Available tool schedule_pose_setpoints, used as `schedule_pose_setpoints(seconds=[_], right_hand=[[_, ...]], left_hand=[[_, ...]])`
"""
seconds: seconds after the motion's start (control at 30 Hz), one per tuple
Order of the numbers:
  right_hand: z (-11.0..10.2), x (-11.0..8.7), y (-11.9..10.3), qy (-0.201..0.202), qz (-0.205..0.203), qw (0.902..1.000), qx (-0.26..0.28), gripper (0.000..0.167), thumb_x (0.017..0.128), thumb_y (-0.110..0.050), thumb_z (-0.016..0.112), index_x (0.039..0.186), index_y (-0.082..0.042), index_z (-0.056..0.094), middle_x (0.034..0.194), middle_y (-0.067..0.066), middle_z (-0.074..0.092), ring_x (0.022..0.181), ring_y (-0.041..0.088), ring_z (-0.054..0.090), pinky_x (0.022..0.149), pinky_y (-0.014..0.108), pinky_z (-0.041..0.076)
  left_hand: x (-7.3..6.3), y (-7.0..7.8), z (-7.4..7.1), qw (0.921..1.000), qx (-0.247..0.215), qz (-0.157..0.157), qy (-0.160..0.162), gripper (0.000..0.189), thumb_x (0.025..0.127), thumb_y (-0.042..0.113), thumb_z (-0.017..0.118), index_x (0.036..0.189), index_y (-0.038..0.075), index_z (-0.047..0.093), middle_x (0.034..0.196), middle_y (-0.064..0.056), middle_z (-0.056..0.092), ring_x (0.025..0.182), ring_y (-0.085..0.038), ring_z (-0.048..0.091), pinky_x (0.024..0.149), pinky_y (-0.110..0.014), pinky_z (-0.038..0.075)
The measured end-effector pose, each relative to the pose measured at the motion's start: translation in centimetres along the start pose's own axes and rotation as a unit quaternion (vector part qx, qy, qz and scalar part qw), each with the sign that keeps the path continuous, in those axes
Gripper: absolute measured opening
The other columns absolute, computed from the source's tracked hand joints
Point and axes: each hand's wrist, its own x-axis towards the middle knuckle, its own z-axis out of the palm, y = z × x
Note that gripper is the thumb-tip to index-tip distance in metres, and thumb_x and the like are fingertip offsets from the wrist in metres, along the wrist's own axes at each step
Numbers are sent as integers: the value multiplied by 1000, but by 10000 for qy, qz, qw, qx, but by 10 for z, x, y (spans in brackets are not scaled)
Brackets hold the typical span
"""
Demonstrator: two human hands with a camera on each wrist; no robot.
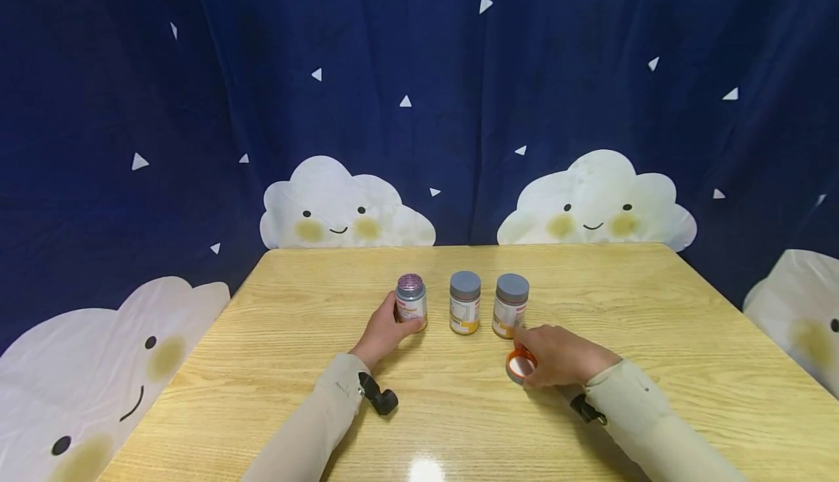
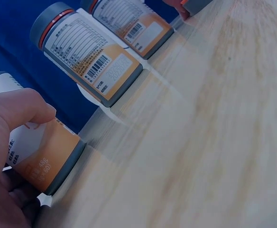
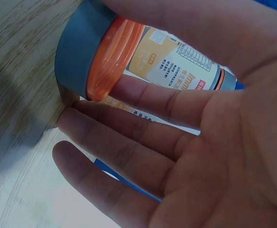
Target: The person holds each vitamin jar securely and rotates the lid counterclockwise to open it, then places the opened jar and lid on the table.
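Observation:
My left hand (image 1: 383, 329) holds the leftmost jar (image 1: 411, 306) round its side, its thumb across the front of the orange and white label (image 2: 43, 147). This jar stands upright on the table, lidless, with a speckled purple top showing at its mouth. My right hand (image 1: 557, 354) pinches a grey jar lid (image 3: 81, 52) between thumb and index finger, close over the tabletop. The lid's orange inner side (image 1: 523, 365) faces up in the head view. The other right fingers are stretched out below it in the right wrist view.
Two grey-lidded jars, the middle jar (image 1: 465, 303) and the right jar (image 1: 510, 306), stand upright in a row with the held one. The right jar is just beyond my right fingertips. A pale wooden table (image 1: 314, 285) reaches back to a blue curtain (image 1: 367, 45) with clouds.

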Motion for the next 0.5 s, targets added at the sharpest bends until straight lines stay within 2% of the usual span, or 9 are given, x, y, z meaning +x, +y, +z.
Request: schedule_pose_setpoints(seconds=[0.5], right_hand=[[1, 1, -1, 23, 0, 10000, -60, 44, 66, -18, 85, 99, -10, 57, 80, -1, 56, 69, 18, 48, 63, 35, 40]], left_hand=[[0, 0, 0, 9999, -86, -29, 43, 63, 86, 21, 73, 139, 10, 41, 133, -11, 54, 125, -28, 49, 106, -46, 36]])
